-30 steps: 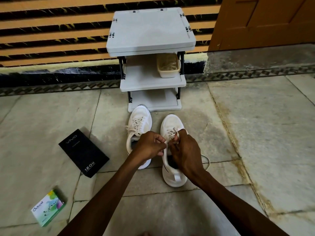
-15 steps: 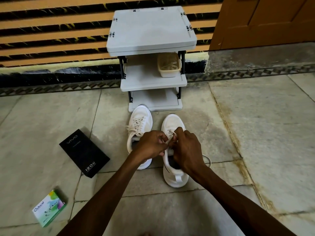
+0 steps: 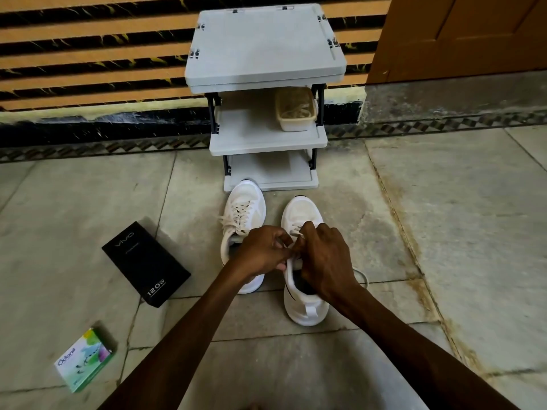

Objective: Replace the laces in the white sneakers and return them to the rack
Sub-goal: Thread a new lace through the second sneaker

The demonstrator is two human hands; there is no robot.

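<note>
White flat lace (image 3: 296, 231) is pinched in both my curled left hand (image 3: 263, 253) and right hand (image 3: 325, 261), above the white mesh sneaker (image 3: 305, 309) at frame centre; an uneven tug could slip it from an eyelet.

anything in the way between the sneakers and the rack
Nothing visible lies on the floor between the sneakers and the rack; the left sneaker has its toe at the bottom shelf. A tub takes the right of the middle shelf. The left hand and right hand pinch the lace of the right sneaker.
</note>
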